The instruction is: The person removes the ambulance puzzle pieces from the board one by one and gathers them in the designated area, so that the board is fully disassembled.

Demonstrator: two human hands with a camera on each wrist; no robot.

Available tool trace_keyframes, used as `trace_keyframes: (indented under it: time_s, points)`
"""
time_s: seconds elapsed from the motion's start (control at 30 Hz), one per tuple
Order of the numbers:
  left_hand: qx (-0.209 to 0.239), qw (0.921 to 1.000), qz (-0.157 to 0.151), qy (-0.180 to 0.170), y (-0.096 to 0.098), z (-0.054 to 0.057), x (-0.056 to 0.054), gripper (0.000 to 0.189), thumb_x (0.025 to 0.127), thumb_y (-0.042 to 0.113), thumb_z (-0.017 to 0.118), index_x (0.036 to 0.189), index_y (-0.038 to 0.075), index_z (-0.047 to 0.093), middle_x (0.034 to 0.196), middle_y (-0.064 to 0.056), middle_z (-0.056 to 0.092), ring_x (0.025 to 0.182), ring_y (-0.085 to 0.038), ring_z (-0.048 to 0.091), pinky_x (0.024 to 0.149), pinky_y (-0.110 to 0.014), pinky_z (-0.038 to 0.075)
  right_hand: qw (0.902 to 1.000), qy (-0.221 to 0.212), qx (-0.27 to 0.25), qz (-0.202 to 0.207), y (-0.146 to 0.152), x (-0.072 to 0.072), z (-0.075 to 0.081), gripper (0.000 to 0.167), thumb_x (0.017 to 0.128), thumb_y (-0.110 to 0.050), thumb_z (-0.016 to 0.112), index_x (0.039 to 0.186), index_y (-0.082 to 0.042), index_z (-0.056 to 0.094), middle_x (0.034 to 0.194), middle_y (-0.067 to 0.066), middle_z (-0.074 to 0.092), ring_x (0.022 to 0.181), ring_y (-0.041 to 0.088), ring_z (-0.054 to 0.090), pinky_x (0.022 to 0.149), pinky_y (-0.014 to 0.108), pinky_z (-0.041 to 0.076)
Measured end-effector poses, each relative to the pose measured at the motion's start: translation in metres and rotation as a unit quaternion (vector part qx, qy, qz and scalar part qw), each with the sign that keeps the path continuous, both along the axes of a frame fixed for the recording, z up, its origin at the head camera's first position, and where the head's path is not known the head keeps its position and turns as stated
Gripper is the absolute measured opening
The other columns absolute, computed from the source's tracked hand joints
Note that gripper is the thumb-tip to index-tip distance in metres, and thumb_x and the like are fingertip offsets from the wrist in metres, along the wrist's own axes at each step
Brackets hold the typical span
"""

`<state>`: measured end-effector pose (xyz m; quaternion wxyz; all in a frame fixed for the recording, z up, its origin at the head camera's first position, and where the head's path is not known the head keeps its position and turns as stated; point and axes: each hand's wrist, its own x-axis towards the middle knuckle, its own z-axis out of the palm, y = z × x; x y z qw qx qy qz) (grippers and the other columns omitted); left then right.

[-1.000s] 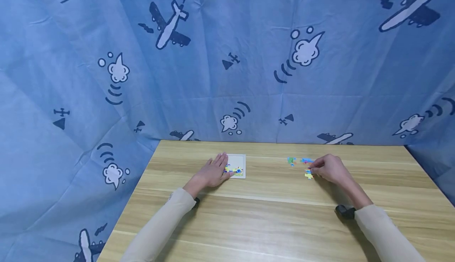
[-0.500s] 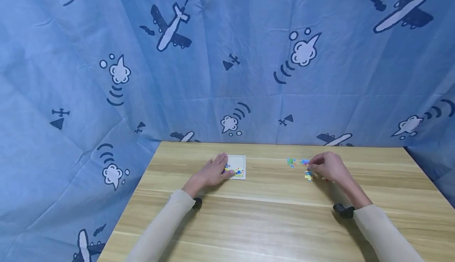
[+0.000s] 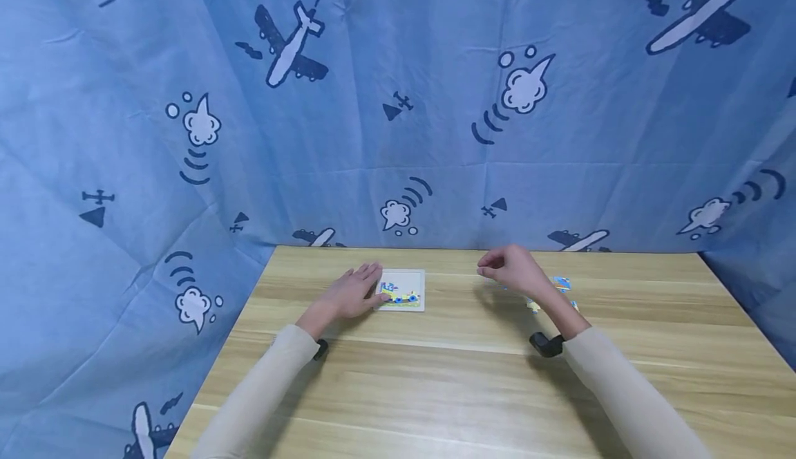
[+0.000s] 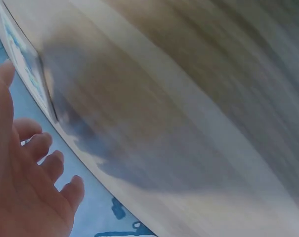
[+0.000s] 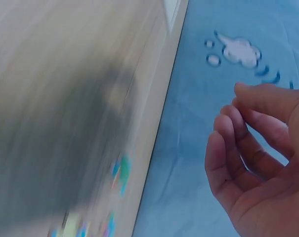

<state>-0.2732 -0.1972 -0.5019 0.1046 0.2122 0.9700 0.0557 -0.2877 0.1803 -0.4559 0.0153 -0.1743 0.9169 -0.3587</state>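
My left hand (image 3: 345,293) lies over the left side of a small white-framed jigsaw puzzle (image 3: 401,289), thumb extended across its lower edge. Yellow and blue pieces fill the puzzle's lower part; the upper part shows bare white. In the left wrist view the fingers of my left hand (image 4: 35,173) are slightly bent. My right hand (image 3: 516,269) is raised above the table, left of several loose pieces, fingers curled and thumb tip against the index finger. No piece shows at the fingertips of my right hand (image 5: 258,143); I cannot tell whether something small is between them.
Loose puzzle pieces lie on the wooden table (image 3: 435,390) right of the puzzle: a blue and orange piece (image 3: 562,283), a yellowish piece (image 3: 533,305) and a green and blue piece (image 5: 122,173). A blue curtain (image 3: 348,99) with printed aeroplanes hangs behind the table.
My right hand has risen from the loose pieces and moved left, uncovering a blue and orange piece. My left hand stays at the puzzle, shifted slightly left, showing more of the picture.
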Motion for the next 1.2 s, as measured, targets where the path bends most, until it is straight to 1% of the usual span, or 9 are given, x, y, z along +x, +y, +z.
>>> trace_keyframes:
  time_s: [0.17,0.3,0.4,0.57,0.73,0.8,0.93,1.1,1.2]
  points:
    - [-0.006,0.9999,-0.011,0.004,-0.003,-0.004,-0.003,0.084,0.107,0.067,0.037,0.169,0.012,0.021,0.177,-0.009,0.019,0.166,-0.030,0.017,0.135,-0.053,0.018,0.9989,-0.011,-0.009,0.044,-0.035,-0.006,-0.001,0.013,0.096,-0.015,0.075,0.101,-0.005,0.081,0.097,0.009,0.080,0.085,0.016,0.070,0.075,0.030,0.057]
    - [-0.013,0.9998,-0.018,0.004,-0.004,-0.007,-0.002,0.086,0.107,0.068,0.034,0.170,0.012,0.015,0.178,-0.008,0.015,0.167,-0.029,0.014,0.136,-0.052,0.017,0.9980,-0.015,-0.013,0.060,-0.063,-0.009,-0.006,0.011,0.095,-0.016,0.076,0.098,-0.007,0.081,0.095,0.007,0.080,0.084,0.014,0.070,0.077,0.031,0.057]
    - [-0.018,0.9997,-0.017,0.001,-0.004,-0.008,-0.002,0.085,0.107,0.067,0.034,0.170,0.013,0.014,0.178,-0.007,0.014,0.167,-0.028,0.013,0.136,-0.052,0.018,0.9971,-0.016,-0.021,0.072,-0.082,-0.012,-0.013,0.009,0.094,-0.014,0.077,0.095,-0.006,0.081,0.091,0.006,0.080,0.081,0.012,0.068,0.077,0.029,0.057]
    - [-0.036,0.9992,-0.012,-0.009,-0.004,-0.010,-0.001,0.085,0.107,0.068,0.032,0.170,0.015,0.010,0.179,-0.003,0.010,0.167,-0.026,0.012,0.135,-0.052,0.018,0.9954,-0.033,-0.026,0.086,-0.113,-0.012,-0.024,0.007,0.093,-0.012,0.077,0.094,-0.007,0.081,0.089,0.005,0.079,0.079,0.010,0.065,0.076,0.026,0.055]
    - [-0.047,0.9986,-0.017,-0.016,-0.003,-0.012,0.000,0.085,0.107,0.069,0.028,0.170,0.015,0.008,0.179,-0.002,0.008,0.167,-0.026,0.010,0.135,-0.053,0.018,0.9950,-0.041,-0.024,0.088,-0.138,-0.014,-0.032,0.006,0.094,-0.011,0.077,0.094,-0.007,0.081,0.088,0.004,0.077,0.078,0.011,0.064,0.075,0.026,0.055]
    - [-0.050,0.9984,-0.020,-0.017,-0.003,-0.013,0.000,0.085,0.108,0.069,0.026,0.171,0.015,0.008,0.179,-0.002,0.008,0.167,-0.026,0.010,0.135,-0.054,0.019,0.9955,-0.036,-0.022,0.085,-0.147,-0.016,-0.037,0.006,0.093,-0.012,0.078,0.094,-0.007,0.081,0.087,0.004,0.077,0.077,0.011,0.064,0.074,0.026,0.055]
    - [-0.048,0.9985,-0.018,-0.018,-0.004,-0.013,0.001,0.083,0.108,0.067,0.027,0.171,0.015,0.010,0.180,-0.002,0.009,0.167,-0.026,0.011,0.135,-0.054,0.019,0.9966,-0.029,-0.014,0.075,-0.161,-0.019,-0.046,0.007,0.093,-0.012,0.079,0.094,-0.006,0.081,0.086,0.004,0.076,0.077,0.011,0.063,0.074,0.027,0.056]
    - [-0.054,0.9982,-0.016,-0.021,-0.004,-0.015,0.002,0.082,0.108,0.067,0.026,0.171,0.016,0.010,0.180,0.000,0.007,0.167,-0.025,0.012,0.135,-0.054,0.019,0.9974,-0.029,0.004,0.066,-0.170,-0.021,-0.054,0.005,0.091,-0.011,0.080,0.090,-0.006,0.080,0.085,0.004,0.076,0.078,0.012,0.064,0.077,0.029,0.058]
    - [-0.054,0.9982,-0.017,-0.020,-0.004,-0.016,0.000,0.082,0.109,0.067,0.026,0.171,0.016,0.010,0.180,-0.001,0.008,0.167,-0.025,0.012,0.135,-0.054,0.019,0.9977,-0.030,0.011,0.060,-0.172,-0.022,-0.055,0.005,0.090,-0.011,0.080,0.089,-0.006,0.080,0.083,0.004,0.076,0.078,0.013,0.063,0.079,0.030,0.058]
